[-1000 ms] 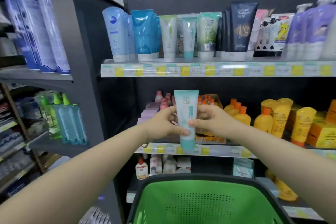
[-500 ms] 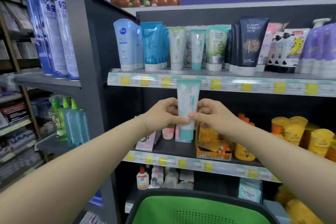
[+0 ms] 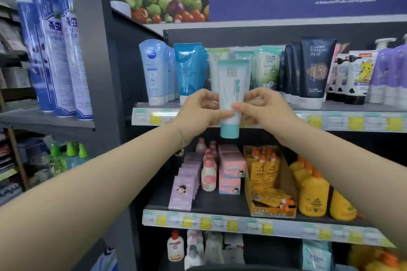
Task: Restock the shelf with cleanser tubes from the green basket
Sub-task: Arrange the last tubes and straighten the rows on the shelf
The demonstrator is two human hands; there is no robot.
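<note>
A white cleanser tube (image 3: 232, 86) with a teal cap at its lower end stands upright in the air, held between both hands. My left hand (image 3: 201, 114) pinches its left side and my right hand (image 3: 262, 110) pinches its right side. The tube is in front of the edge of the upper shelf (image 3: 343, 120), just before the row of matching white-and-teal tubes (image 3: 217, 61) standing there. The green basket is out of view; only a dark rim (image 3: 242, 268) shows at the bottom.
On the upper shelf stand a pale blue Nivea tube (image 3: 153, 70), blue tubes (image 3: 189, 70), green-white tubes (image 3: 267, 66) and dark tubes (image 3: 313, 70). The lower shelf holds pink boxes (image 3: 231, 167) and yellow bottles (image 3: 313, 196). Tall spray cans (image 3: 61, 50) fill the left rack.
Both hands have raised the tube from the lower shelf's level up to the upper shelf's edge. The view has tilted up, so the green basket has dropped out of sight.
</note>
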